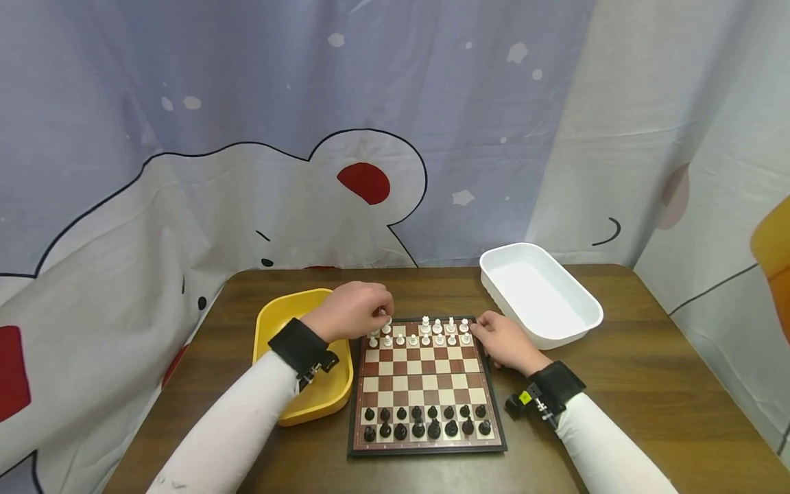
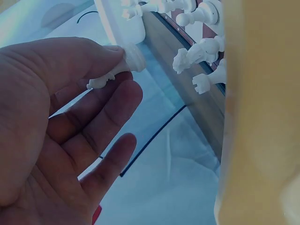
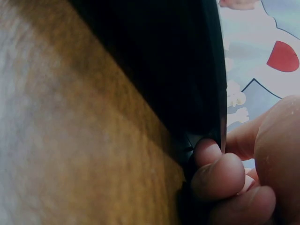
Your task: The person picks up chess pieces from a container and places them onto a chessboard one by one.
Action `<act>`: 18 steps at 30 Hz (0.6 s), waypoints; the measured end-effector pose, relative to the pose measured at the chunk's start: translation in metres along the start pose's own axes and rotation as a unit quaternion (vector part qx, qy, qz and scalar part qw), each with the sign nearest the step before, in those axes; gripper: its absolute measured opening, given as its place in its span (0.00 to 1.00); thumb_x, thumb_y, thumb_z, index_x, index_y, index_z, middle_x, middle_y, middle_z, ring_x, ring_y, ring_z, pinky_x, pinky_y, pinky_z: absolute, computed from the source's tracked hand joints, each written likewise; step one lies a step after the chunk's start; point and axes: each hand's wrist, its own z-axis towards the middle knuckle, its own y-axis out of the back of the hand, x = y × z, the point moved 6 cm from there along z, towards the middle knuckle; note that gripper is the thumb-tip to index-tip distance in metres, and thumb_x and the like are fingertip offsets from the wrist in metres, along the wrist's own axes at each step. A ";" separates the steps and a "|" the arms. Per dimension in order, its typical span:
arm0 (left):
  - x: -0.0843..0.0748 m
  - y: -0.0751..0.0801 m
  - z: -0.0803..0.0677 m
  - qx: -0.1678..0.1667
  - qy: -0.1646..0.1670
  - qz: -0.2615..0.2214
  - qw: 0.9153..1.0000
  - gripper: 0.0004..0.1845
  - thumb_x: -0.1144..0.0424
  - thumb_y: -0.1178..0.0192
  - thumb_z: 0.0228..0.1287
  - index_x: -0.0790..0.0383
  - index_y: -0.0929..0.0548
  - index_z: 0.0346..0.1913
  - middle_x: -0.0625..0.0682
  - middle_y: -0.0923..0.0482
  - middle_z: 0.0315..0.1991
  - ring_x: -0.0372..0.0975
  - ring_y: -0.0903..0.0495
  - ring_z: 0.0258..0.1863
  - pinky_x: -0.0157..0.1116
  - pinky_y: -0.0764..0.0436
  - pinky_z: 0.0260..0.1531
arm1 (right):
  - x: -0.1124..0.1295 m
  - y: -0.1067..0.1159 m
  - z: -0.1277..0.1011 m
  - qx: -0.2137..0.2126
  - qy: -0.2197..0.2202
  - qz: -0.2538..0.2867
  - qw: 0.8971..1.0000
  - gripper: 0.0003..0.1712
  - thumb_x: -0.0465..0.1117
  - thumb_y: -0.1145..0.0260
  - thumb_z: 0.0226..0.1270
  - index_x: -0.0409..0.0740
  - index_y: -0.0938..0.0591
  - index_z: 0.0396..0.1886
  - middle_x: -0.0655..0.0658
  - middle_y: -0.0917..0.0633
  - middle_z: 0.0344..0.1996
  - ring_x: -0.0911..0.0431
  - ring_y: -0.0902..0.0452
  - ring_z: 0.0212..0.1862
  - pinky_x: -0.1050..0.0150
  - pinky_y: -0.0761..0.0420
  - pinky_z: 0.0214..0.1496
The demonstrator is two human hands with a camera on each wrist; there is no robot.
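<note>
A chessboard (image 1: 426,382) with brown and cream squares lies on the table. Over its far left corner my left hand (image 1: 354,309) pinches a white chess piece (image 2: 135,57) between thumb and fingers, its narrow tip toward the palm. Near it in the left wrist view stand a white rook (image 2: 202,84) and a white knight (image 2: 183,60). My right hand (image 1: 506,343) grips the board's far right edge, thumb above and curled fingers (image 3: 220,176) beneath. White pieces line the far two rows, with a gap in the back row; black pieces (image 1: 434,429) fill the near two.
A yellow tray (image 1: 264,326) stands left of the board, under my left forearm. Beyond my right hand sits a white tray (image 1: 537,291). Both stand on the brown wooden table (image 1: 636,384), with a patterned curtain (image 1: 481,137) behind.
</note>
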 end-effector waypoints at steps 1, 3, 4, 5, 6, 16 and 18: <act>0.000 -0.001 0.001 0.000 -0.001 0.002 1.000 0.05 0.67 0.29 0.73 0.52 0.10 0.39 0.44 0.19 0.35 0.37 0.24 0.33 0.37 0.20 0.39 | 0.000 0.000 0.000 0.000 0.001 0.000 1.000 0.14 0.46 0.43 0.89 0.38 0.20 0.50 0.44 0.20 0.20 0.54 0.27 0.13 0.60 0.27 0.17; -0.001 -0.003 0.005 0.002 -0.005 0.007 1.000 0.05 0.67 0.29 0.73 0.52 0.10 0.39 0.44 0.19 0.35 0.37 0.23 0.33 0.38 0.20 0.40 | 0.001 0.000 0.000 0.000 0.002 0.001 1.000 0.14 0.46 0.43 0.89 0.39 0.20 0.50 0.44 0.20 0.20 0.54 0.27 0.12 0.60 0.27 0.17; -0.001 -0.004 0.007 0.006 -0.005 0.009 1.000 0.05 0.67 0.29 0.73 0.52 0.10 0.39 0.43 0.19 0.35 0.37 0.23 0.33 0.38 0.20 0.41 | 0.000 -0.001 0.000 0.000 0.002 0.002 1.000 0.14 0.46 0.43 0.89 0.39 0.20 0.49 0.44 0.21 0.20 0.54 0.27 0.12 0.60 0.27 0.17; -0.001 -0.006 0.009 0.010 -0.004 0.009 1.000 0.05 0.67 0.29 0.73 0.52 0.10 0.39 0.43 0.19 0.35 0.37 0.23 0.33 0.38 0.19 0.41 | 0.000 0.000 -0.001 0.000 0.002 0.001 1.000 0.14 0.47 0.43 0.89 0.39 0.20 0.49 0.44 0.21 0.20 0.54 0.27 0.12 0.60 0.27 0.17; -0.001 -0.008 0.011 0.016 -0.003 0.009 1.000 0.05 0.66 0.29 0.73 0.51 0.10 0.39 0.43 0.19 0.35 0.37 0.23 0.34 0.38 0.19 0.41 | 0.000 0.000 0.000 0.000 0.003 0.002 1.000 0.14 0.47 0.43 0.89 0.39 0.20 0.49 0.44 0.21 0.20 0.54 0.27 0.12 0.60 0.27 0.17; -0.005 -0.027 0.025 0.058 0.005 0.022 0.998 0.06 0.67 0.31 0.73 0.51 0.09 0.39 0.44 0.18 0.35 0.38 0.21 0.33 0.38 0.19 0.38 | 0.000 0.000 0.000 0.002 -0.001 0.001 1.000 0.14 0.47 0.43 0.89 0.39 0.20 0.50 0.45 0.21 0.20 0.54 0.27 0.12 0.60 0.28 0.17; -0.005 -0.028 0.026 0.063 0.006 0.025 0.998 0.07 0.68 0.31 0.73 0.51 0.09 0.39 0.44 0.18 0.35 0.38 0.21 0.32 0.38 0.19 0.37 | 0.001 0.000 0.000 0.003 -0.001 0.002 1.000 0.14 0.47 0.43 0.89 0.39 0.20 0.50 0.45 0.21 0.20 0.54 0.27 0.12 0.60 0.27 0.17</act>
